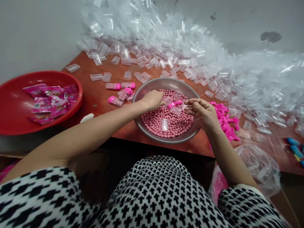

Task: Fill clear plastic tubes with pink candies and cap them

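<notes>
Left hand (153, 99): hangs over the left half of the metal bowl (166, 84), fingers curled down at the pink beads (154, 122); can't make out from this view if gripping or just touching. Right hand (201, 112): hovers at the bowl's right rim, thumb and fingers drawn together toward the middle; looks like a pinch, but can't say on what, too small and blurred. Between both hands, inside the bowl: pink plastic piece (175, 104), lying over the beads. Just below it, toward the bowl's near side: clear tube (175, 110) on its side. Nearer the bowl's front rim: second clear tube (164, 125), resting on the beads. Left of the bowl, close by: bead-filled tubes (112, 86) with pink caps, lying loosely grouped. Behind the bowl, spreading well to its right: big heap of clear empty tubes (161, 53). Right of the bowl, just past the right hand: pile of loose pink parts (224, 122). Far left of the bowl: red tray (14, 104) with pink packets (52, 101). Between tray and bowl: white scrap (87, 117). Right of the bowl, toward the near edge: clear plastic bag (258, 167). Far right of the bowl: blue items (294, 148). Under the bowl: reddish table (83, 85).
</notes>
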Available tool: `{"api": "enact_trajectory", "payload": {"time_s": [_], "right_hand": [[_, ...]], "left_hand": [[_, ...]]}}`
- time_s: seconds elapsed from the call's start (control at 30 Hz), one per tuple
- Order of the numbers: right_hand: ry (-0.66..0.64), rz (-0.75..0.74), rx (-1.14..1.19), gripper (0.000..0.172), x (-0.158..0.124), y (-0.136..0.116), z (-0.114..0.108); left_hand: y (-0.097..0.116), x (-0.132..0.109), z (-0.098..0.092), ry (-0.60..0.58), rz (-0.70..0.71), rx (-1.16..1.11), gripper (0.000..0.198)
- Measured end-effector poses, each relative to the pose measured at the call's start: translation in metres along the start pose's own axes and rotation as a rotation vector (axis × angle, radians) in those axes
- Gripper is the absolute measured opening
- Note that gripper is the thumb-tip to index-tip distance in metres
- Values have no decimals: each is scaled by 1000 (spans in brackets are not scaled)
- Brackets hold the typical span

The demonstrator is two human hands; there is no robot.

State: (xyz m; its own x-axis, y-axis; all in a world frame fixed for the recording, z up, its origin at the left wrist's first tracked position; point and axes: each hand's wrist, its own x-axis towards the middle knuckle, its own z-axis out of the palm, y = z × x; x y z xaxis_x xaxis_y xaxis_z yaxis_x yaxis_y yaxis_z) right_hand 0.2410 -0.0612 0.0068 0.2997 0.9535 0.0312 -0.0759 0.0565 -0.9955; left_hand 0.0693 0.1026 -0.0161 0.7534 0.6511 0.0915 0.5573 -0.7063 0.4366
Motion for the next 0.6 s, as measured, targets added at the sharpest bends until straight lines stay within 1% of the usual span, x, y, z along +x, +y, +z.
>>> {"api": "enact_trajectory", "payload": {"time_s": [0.07, 0.13, 0.2, 0.3, 0.33, 0.37, 0.4, 0.47, 0.53, 0.6], "right_hand": [[-17, -26, -39, 29, -1, 3, -2], [-35, -68, -139, 29, 1, 5, -3], [-46, -176, -341, 28, 5, 5, -1], [-81, -407, -677, 30, 15, 2, 3], [-99, -453, -743, 30, 19, 0, 4], [-121, -465, -772, 29, 22, -1, 5], [-139, -447, -759, 27, 24, -1, 6], [-165, -352, -616, 26, 26, -1, 10], [-171, -237, -361, 29, 24, 1, 14], [-164, -152, -117, 34, 20, 2, 20]], "left_hand": [[1, 10, 9, -80, -25, 46, 21], [1, 13, 12, -100, -25, 47, 21], [2, 11, 8, -71, 10, 29, 16], [12, -2, -6, 4, 147, -59, 17], [17, -7, -11, 33, 199, -110, 18], [23, -13, -16, 67, 240, -172, 19], [28, -19, -19, 109, 264, -248, 20], [37, -30, -22, 201, 250, -446, 23], [43, -37, -19, 276, 195, -690, 30], [48, -41, -14, 291, 148, -907, 34]]}}
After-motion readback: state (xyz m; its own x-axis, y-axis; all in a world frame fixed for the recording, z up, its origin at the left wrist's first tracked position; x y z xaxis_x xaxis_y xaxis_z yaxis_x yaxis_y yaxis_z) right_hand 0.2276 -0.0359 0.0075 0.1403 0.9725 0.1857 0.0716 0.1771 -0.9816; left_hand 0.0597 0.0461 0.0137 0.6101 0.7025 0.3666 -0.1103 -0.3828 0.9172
